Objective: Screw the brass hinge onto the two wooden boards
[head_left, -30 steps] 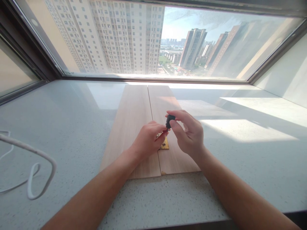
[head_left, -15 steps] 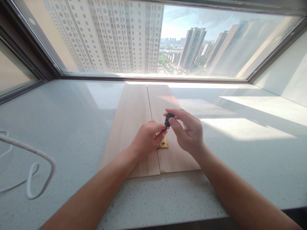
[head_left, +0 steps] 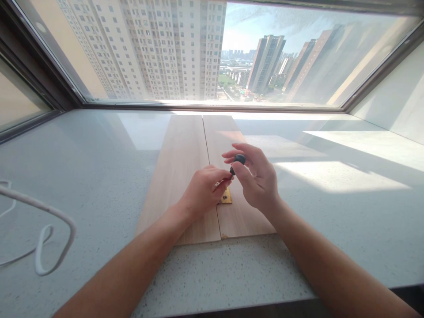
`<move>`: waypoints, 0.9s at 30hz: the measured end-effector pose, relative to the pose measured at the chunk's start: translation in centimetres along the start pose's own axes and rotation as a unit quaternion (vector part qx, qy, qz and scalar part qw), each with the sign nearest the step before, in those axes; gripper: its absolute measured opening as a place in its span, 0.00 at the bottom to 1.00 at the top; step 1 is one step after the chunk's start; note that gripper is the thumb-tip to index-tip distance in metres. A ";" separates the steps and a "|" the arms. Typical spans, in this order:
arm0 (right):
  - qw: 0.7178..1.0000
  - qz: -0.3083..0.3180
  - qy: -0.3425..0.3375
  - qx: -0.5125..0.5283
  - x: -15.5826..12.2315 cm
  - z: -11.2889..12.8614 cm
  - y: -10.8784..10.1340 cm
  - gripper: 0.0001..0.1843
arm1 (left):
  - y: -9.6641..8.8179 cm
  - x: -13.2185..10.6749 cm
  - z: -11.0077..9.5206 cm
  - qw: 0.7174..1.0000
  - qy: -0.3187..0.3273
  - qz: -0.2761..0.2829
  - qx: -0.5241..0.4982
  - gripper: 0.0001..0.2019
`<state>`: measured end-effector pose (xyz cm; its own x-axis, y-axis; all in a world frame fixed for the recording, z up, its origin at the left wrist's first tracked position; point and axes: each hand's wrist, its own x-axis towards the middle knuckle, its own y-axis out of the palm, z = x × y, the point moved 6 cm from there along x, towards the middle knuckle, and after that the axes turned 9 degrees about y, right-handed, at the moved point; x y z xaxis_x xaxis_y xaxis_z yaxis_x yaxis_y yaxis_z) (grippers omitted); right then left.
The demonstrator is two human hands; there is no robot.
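Observation:
My right hand point(head_left: 260, 179) has its thumb and fingers around the black handle of a short screwdriver point(head_left: 239, 159), which stands tilted with its tip down. At the lower end of the screwdriver's shaft, my left hand point(head_left: 207, 187) pinches with thumb and forefinger; whether a screw is also between these fingertips is hidden. Beneath the left fingers lies a brass-coloured hinge point(head_left: 226, 197), partly covered, with a screw hole or screw head showing near its corner. The hinge sits by the seam between two pale wooden boards, the left board point(head_left: 179, 168) and the right board point(head_left: 220, 132), lying side by side.
The boards rest on a speckled white stone sill point(head_left: 99, 185). A white cable point(head_left: 62, 212) loops at the left. Beyond the far board ends is a dark window frame point(head_left: 212, 108). The front edge of the sill runs under my forearms.
My right fingers have spread and shifted slightly up around the screwdriver handle, which now leans a little more to the right. My left hand stays in place at the hinge.

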<state>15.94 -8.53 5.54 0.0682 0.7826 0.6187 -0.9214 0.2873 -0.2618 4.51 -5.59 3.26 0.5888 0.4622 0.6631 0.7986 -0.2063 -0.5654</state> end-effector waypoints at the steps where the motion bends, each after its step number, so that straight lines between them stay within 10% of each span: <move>1: 1.000 0.007 -0.002 -0.003 0.0 0.0 0.1 0.13 | 0.0 0.0 0.0 1.000 -0.004 0.001 0.000 0.07; 27: 0.991 -0.071 -0.060 -0.092 0.5 0.9 0.2 0.03 | -0.5 0.0 0.3 0.999 -0.003 -0.048 -0.010 0.04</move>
<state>15.41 -8.61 6.43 0.1366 0.6584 0.7401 -0.8195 0.4949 -0.2890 4.02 -5.22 3.37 0.5086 0.4852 0.7113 0.8538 -0.1775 -0.4894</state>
